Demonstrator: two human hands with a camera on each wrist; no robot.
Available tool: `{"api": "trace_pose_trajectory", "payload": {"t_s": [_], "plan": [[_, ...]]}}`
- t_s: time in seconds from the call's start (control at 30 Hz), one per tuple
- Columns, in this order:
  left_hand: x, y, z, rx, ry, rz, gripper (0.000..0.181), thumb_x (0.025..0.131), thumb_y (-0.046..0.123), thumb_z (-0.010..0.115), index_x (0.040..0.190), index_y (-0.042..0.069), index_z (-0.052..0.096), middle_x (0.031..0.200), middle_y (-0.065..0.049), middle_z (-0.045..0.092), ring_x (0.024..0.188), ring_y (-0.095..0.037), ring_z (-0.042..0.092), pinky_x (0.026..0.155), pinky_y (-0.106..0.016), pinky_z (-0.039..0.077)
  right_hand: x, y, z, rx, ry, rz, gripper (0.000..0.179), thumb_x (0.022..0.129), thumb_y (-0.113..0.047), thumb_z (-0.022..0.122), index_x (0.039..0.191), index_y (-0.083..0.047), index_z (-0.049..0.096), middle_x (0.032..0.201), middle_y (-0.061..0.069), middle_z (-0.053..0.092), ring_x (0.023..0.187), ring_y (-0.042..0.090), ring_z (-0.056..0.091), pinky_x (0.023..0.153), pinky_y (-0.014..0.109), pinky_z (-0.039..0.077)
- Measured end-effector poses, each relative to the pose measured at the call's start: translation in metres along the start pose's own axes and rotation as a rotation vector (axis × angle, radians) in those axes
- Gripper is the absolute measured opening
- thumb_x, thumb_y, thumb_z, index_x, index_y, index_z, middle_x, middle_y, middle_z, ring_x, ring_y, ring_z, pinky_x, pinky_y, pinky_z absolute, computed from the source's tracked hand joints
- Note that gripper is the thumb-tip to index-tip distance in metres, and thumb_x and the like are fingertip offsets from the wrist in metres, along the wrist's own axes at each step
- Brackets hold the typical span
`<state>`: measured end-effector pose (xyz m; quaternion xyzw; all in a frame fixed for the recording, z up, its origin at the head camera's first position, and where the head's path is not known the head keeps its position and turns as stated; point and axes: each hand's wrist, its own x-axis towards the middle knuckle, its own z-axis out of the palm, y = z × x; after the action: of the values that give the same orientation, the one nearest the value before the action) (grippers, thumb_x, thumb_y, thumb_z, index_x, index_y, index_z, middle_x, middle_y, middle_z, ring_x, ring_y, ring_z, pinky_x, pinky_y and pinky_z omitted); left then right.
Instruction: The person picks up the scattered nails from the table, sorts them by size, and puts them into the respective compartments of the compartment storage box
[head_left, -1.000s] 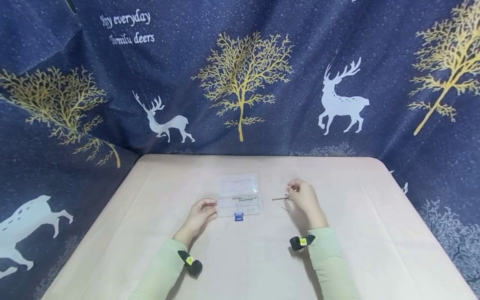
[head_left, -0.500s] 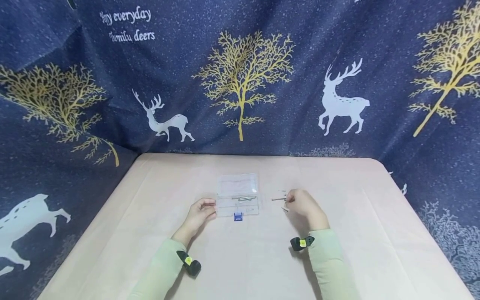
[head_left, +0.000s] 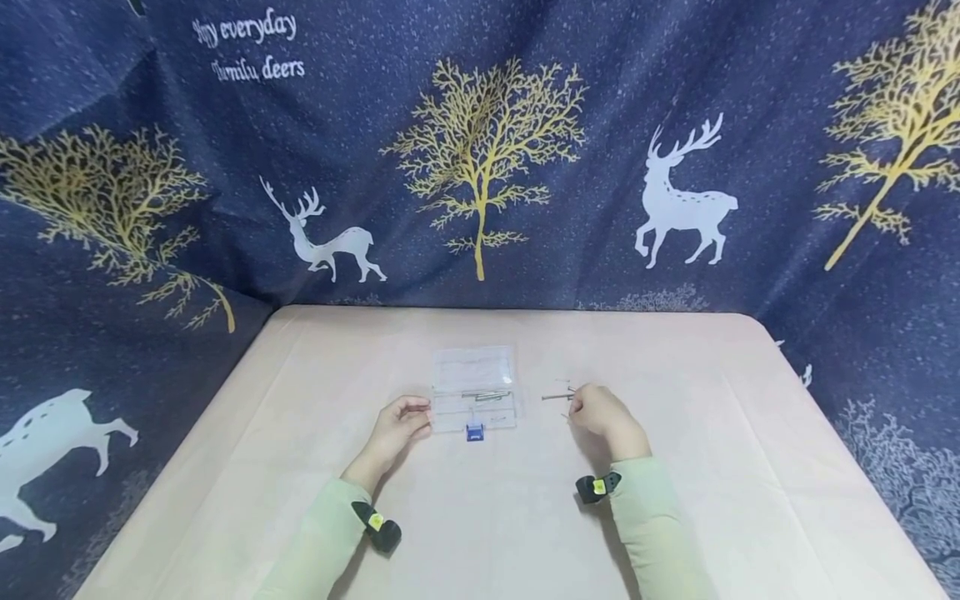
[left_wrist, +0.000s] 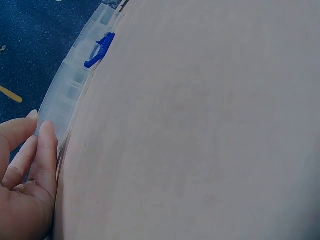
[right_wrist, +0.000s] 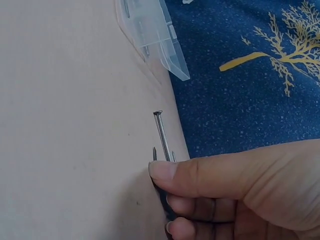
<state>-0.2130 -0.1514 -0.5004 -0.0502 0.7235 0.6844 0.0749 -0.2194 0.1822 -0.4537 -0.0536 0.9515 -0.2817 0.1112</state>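
Note:
An open clear plastic box (head_left: 475, 421) with a blue latch (head_left: 475, 432) lies mid-table, its lid (head_left: 475, 367) folded back. Several long nails (head_left: 487, 396) rest in its rear compartment and a few small ones in the front. My left hand (head_left: 397, 429) holds the box's left end between thumb and fingers. To the right of the box, my right hand (head_left: 603, 414) pinches at a small nail, its point (right_wrist: 155, 152) showing past the thumb. Beside these fingertips lies a long nail (right_wrist: 161, 131), head toward the box. The curled fingers hide part of the nails there.
A thin small nail (head_left: 562, 381) lies behind the right fingertips. The table (head_left: 495, 525) has a pale cloth cover. At its far edge hangs a dark blue curtain (head_left: 525, 283) with deer and trees.
My right hand has come down toward the near side of the loose nails, its thumb and fingers closing at a small nail. The left hand stays on the box.

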Motion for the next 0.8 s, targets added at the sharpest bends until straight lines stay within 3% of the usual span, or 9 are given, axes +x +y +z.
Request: {"api": "trace_pose_trajectory", "payload": {"t_s": [0.2,0.43,0.6,0.8], "plan": [[0.0004,-0.0006,-0.0001,0.007,-0.003,0.008,0.031,0.087,-0.003,0.058,0.116,-0.010,0.052,0.103,-0.014,0.060,0.083,-0.010,0.061,0.077,-0.020,0.060,-0.0009,-0.0022,-0.0023,-0.040,-0.046,-0.026,0.015,0.081,0.001,0.056,0.069,-0.004,0.064,0.074,0.006,0.061,0.062,0.017,0.049,0.053,0.024,0.045],[0.0000,-0.0021,-0.0006,0.058,-0.004,0.005,0.030,0.088,-0.001,0.057,0.117,-0.006,0.054,0.108,-0.016,0.059,0.087,-0.012,0.062,0.079,-0.021,0.060,-0.0022,-0.0061,-0.0042,-0.075,-0.094,-0.050,0.017,0.085,0.001,0.054,0.073,-0.002,0.067,0.077,0.009,0.064,0.063,0.017,0.051,0.056,0.027,0.050],[0.0005,-0.0039,-0.0017,0.048,0.000,0.001,0.030,0.088,-0.001,0.058,0.117,-0.007,0.054,0.108,-0.018,0.059,0.087,-0.012,0.062,0.079,-0.021,0.060,-0.0030,-0.0063,-0.0069,-0.057,-0.068,-0.088,0.013,0.085,0.000,0.054,0.077,0.000,0.064,0.083,0.011,0.064,0.071,0.020,0.055,0.067,0.036,0.056],[0.0015,-0.0032,-0.0020,0.043,-0.002,0.002,0.030,0.088,-0.001,0.058,0.118,-0.007,0.053,0.110,-0.019,0.058,0.088,-0.012,0.062,0.080,-0.021,0.060,0.0004,-0.0035,-0.0063,0.009,-0.033,-0.118,0.007,0.082,-0.003,0.061,0.076,-0.001,0.064,0.078,0.008,0.062,0.070,0.019,0.054,0.067,0.034,0.055]]}}
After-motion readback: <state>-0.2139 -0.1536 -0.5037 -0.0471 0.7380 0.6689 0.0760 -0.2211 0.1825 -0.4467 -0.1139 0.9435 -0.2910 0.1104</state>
